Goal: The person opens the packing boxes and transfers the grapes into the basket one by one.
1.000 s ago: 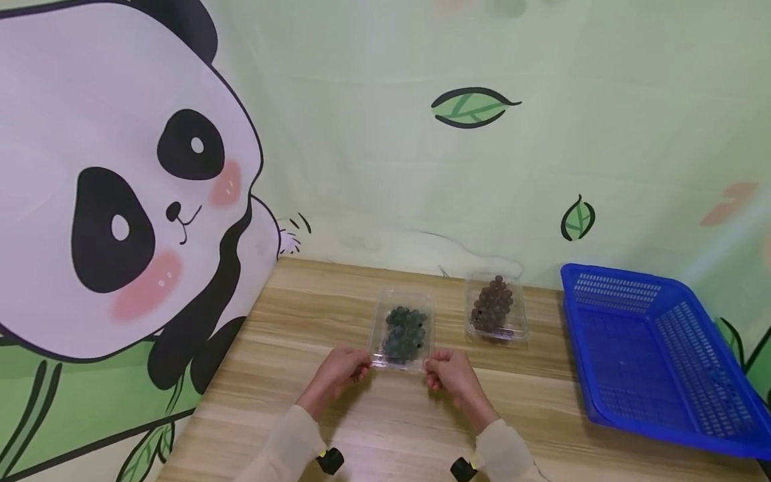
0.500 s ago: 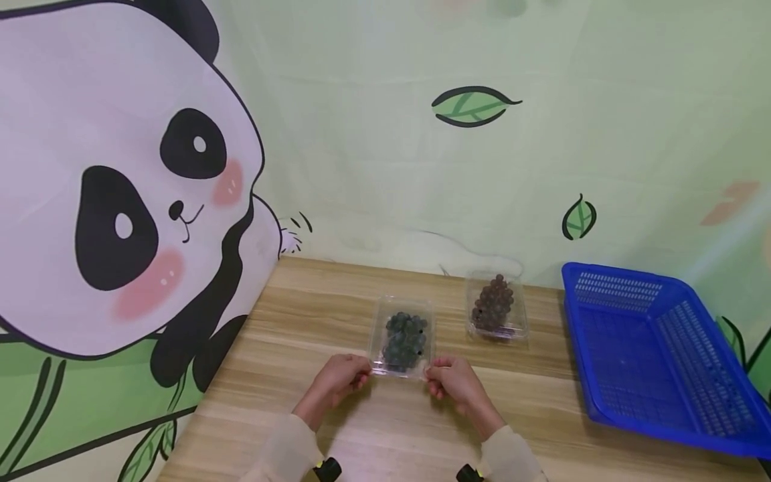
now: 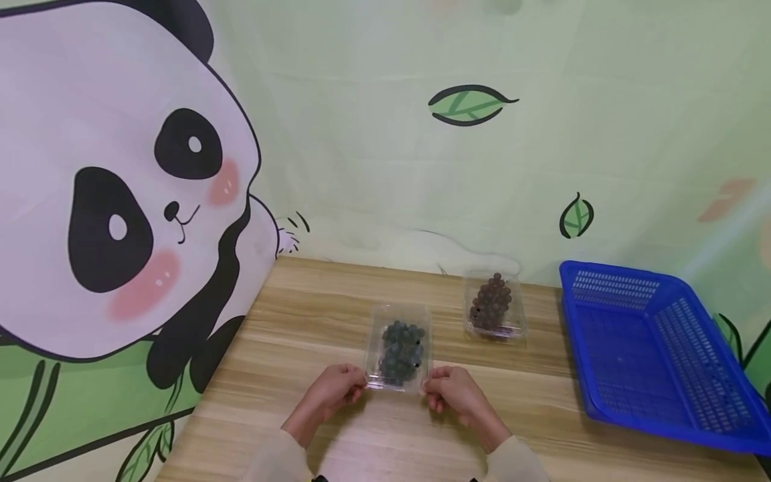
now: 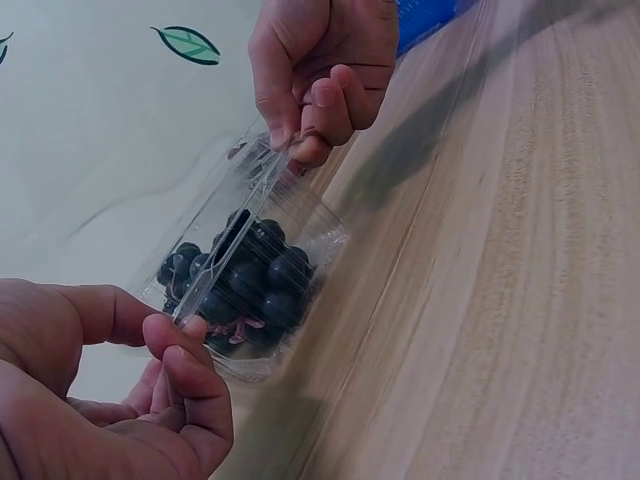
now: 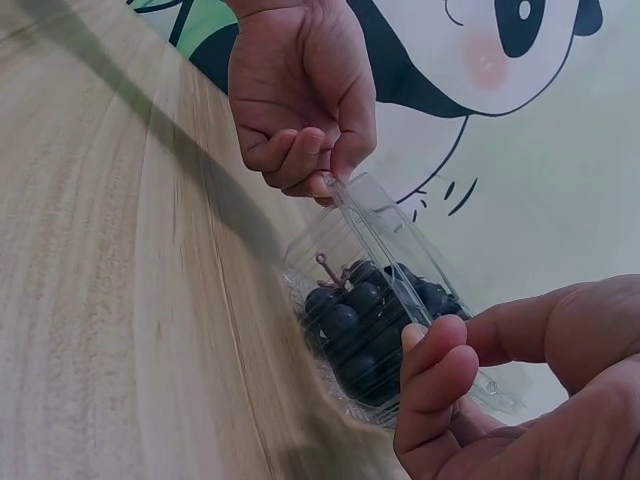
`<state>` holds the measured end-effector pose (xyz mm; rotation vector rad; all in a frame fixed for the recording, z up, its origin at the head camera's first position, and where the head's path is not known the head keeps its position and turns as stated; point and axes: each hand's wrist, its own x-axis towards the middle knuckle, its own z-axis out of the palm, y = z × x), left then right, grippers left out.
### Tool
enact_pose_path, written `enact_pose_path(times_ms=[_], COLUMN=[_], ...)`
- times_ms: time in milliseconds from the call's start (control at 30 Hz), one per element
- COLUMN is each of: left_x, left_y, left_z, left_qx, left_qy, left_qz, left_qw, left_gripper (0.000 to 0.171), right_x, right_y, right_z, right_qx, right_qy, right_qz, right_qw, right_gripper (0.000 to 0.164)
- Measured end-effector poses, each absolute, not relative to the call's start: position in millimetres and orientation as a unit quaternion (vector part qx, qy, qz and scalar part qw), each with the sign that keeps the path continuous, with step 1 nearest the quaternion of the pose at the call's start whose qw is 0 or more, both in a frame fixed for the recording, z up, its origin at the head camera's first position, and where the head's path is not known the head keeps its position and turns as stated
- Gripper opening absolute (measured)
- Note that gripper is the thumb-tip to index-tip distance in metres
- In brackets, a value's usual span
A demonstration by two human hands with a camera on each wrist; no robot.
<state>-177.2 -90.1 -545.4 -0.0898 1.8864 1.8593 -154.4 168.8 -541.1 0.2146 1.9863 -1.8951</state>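
A clear plastic clamshell box (image 3: 376, 335) with dark grapes (image 3: 400, 353) inside sits between both hands over the wooden table. My left hand (image 3: 332, 393) pinches its near left corner between thumb and index finger. At the near right corner my right hand (image 3: 453, 395) pinches the rim the same way. In the left wrist view the dark grapes (image 4: 262, 285) show through the ribbed wall, with the lid and base edges together at the front rim. A bit of stem (image 5: 330, 268) shows among them in the right wrist view.
Behind and to the right stands a second clear box (image 3: 510, 333) with reddish-brown grapes (image 3: 492, 302). A blue plastic basket (image 3: 593, 381) stands at the table's right side. The wooden table (image 3: 313, 294) ends at a printed wall cloth (image 3: 373, 161) with a panda.
Both hands have drawn the box of dark grapes a little toward the person, keeping their pinch on its near corners. The second box and the basket stay where they were.
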Motion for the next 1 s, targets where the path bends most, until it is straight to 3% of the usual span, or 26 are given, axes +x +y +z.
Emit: enact_pose_path(times_ms=[267, 500, 1000], left_x=[-165, -160, -151], left_y=[-93, -94, -100], left_z=[-544, -545, -547], left_qx=[-0.031, -0.029, 0.006], left_qy=[0.692, 0.688, 0.696], left_qz=[0.676, 0.678, 0.655], left_qw=[0.251, 0.259, 0.294], left_gripper=[0.006, 0.005, 0.009], right_x=[-146, -140, -129], right_y=[170, 173, 177], right_z=[-543, -543, -543], right_qx=[0.048, 0.042, 0.031], right_qy=[0.693, 0.691, 0.683], right_qz=[-0.691, -0.689, -0.688], right_qw=[0.201, 0.216, 0.245], right_gripper=[0.003, 0.016, 0.017])
